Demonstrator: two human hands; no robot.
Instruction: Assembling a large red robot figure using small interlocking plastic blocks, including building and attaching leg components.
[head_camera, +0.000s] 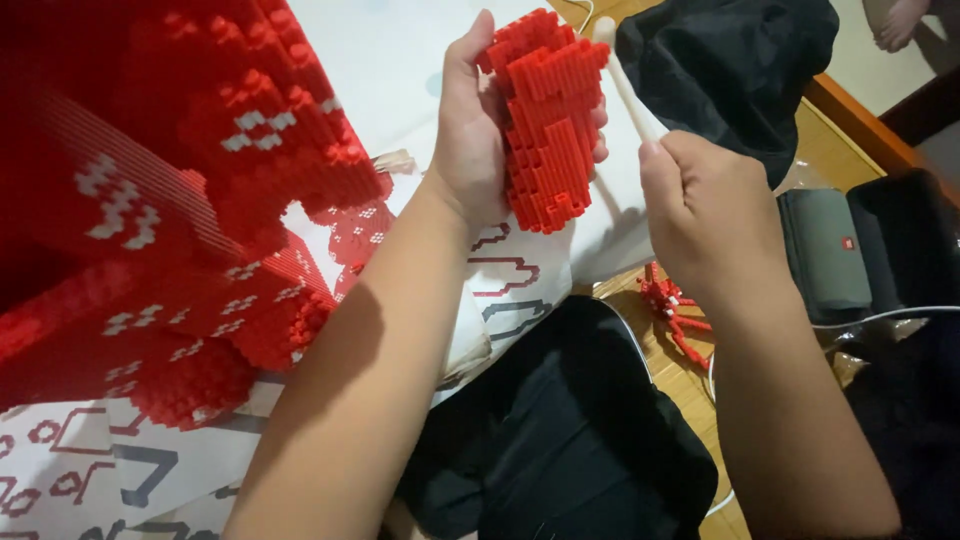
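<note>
My left hand (468, 135) grips a chunk of red small-brick assembly (545, 115), held upright at the top centre. A cream-coloured stick tool (622, 75) is in my right hand (705, 205), which is closed around its lower end; the tool's tip rests against the chunk's upper right edge. A large red brick model with white patterns (170, 190) fills the left side, close to my left forearm.
Printed instruction sheets (500, 280) lie on the white surface under the model. Black cloth (570, 440) lies below centre and another black cloth (730, 60) at top right. Loose red brick pieces (672, 310) sit on the wooden floor. A grey pouch (825, 250) and white cable (890, 315) are at right.
</note>
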